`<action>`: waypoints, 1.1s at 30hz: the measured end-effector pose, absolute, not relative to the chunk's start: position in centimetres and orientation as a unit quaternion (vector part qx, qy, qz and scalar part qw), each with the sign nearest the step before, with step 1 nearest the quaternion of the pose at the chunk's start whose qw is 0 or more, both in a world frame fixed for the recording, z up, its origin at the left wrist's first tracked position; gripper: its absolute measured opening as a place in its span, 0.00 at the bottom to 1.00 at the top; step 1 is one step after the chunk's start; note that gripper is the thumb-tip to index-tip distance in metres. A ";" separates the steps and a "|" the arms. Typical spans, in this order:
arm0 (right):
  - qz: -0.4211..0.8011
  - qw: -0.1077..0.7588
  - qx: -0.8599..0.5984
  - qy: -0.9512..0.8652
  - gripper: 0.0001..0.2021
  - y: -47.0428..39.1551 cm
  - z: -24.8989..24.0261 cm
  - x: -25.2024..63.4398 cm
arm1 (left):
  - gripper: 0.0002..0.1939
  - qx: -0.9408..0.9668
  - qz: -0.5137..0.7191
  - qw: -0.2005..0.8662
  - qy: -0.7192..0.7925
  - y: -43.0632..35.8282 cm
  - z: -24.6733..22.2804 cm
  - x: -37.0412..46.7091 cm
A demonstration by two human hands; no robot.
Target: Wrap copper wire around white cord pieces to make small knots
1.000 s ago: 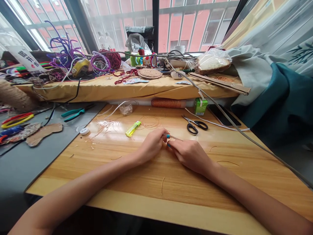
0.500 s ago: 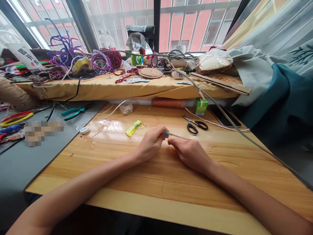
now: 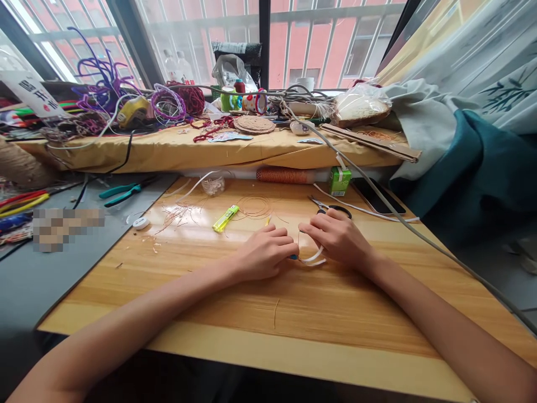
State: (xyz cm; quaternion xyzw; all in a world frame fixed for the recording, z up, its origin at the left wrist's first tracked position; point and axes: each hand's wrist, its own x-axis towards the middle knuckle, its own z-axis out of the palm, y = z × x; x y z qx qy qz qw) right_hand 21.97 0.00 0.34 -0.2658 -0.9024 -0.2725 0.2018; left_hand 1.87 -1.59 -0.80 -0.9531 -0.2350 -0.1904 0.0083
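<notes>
A thin white cord point(image 3: 314, 259) curves between my two hands just above the wooden table. My left hand point(image 3: 268, 253) is closed palm-down on one end of it, with the thumb beneath the fingers. My right hand point(image 3: 339, 239) is closed around the upper part of the cord, which its fingers partly hide. A fine brown thread point(image 3: 298, 242) runs between the fingertips of both hands. Behind my right hand lie black-handled scissors point(image 3: 344, 210), partly covered by it. Beyond my left hand a small yellow tip point(image 3: 267, 221) shows; its kind is unclear.
A yellow-green lighter point(image 3: 225, 219) and a coil of thin thread point(image 3: 255, 207) lie farther back. Thread scraps point(image 3: 178, 215) litter the left side. Teal pliers point(image 3: 121, 193) rest on the grey mat. A long grey cable point(image 3: 390, 204) crosses the right side near a phone point(image 3: 380, 196).
My left hand has turned palm-down and dropped lower. My right hand has shifted up, covering part of the scissors. The cord now bends in a loop between them. The view has moved slightly.
</notes>
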 end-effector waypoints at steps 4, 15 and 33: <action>-0.326 0.191 -0.264 -0.887 0.12 -0.5 1.0 21.8 | 0.06 -0.942 -0.178 0.055 -0.278 -1.5 -0.9 1.9; -0.185 0.212 -0.288 -0.915 0.12 -2.9 -0.4 19.2 | 0.09 -0.825 -0.335 -0.081 -0.448 -0.5 -0.7 1.7; -0.261 0.239 -0.251 -0.901 0.14 -0.4 0.3 22.0 | 0.06 -0.965 -0.184 0.096 -0.162 -2.3 -0.8 1.9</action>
